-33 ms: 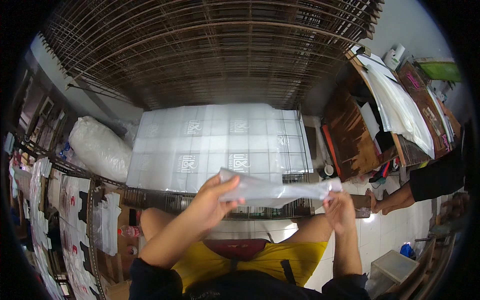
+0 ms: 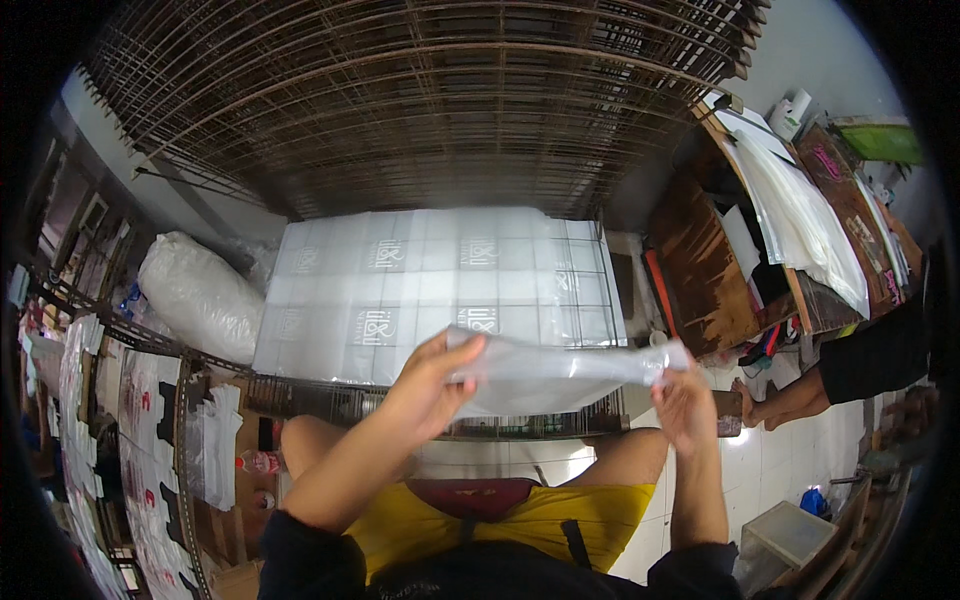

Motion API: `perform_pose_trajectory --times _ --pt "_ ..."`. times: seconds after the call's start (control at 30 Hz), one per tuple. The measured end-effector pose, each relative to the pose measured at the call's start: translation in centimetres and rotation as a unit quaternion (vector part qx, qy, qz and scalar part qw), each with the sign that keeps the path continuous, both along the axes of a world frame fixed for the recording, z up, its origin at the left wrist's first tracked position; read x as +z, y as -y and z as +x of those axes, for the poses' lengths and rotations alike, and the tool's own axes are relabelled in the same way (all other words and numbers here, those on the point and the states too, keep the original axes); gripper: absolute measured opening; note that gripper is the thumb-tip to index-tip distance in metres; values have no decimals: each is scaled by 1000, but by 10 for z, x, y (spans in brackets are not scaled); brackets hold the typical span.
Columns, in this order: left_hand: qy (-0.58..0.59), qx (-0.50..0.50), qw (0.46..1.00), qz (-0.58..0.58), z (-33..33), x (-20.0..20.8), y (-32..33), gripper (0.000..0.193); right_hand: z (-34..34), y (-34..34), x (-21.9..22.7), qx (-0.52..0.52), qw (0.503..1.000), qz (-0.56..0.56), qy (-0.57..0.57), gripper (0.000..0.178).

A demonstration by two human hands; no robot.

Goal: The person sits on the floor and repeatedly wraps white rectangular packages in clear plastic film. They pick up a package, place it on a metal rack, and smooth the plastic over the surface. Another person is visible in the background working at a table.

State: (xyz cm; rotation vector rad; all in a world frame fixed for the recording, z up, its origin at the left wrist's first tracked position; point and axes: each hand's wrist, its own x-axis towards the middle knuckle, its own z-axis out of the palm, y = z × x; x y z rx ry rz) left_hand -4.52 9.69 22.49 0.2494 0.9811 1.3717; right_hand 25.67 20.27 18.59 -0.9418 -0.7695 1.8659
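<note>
Beyond the left hand (image 2: 428, 388), wire rack (image 2: 440, 52) above printed sheets (image 2: 410, 290). Between left and right hand (image 2: 688, 408), clear sheet (image 2: 545, 380), gripped leftward in closed fingers, pinched rightward in fingertips. To avoid creases, best held by its edges, lightly and evenly taut.

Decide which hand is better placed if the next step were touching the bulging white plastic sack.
Left, I'd judge: the left hand lies nearer the sack; the right hand is farther across. Both hold thin translucent plastic film, so neither is free.
</note>
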Motion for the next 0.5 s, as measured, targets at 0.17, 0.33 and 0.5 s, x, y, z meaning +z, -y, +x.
perform_pose_trajectory --times 0.17,0.33,0.5 --pt "6 21 1000 1 -23 -52 -122 19 -33 -119 10 -10 999 47 9 23" --pt "-45 13 999 27 -36 -46 -204 19 -31 -210 7 13 994 93 50 10" --pt "-167 25 983 78 -15 -35 -166 37 -21 -167 6 -82 978 179 69 35"
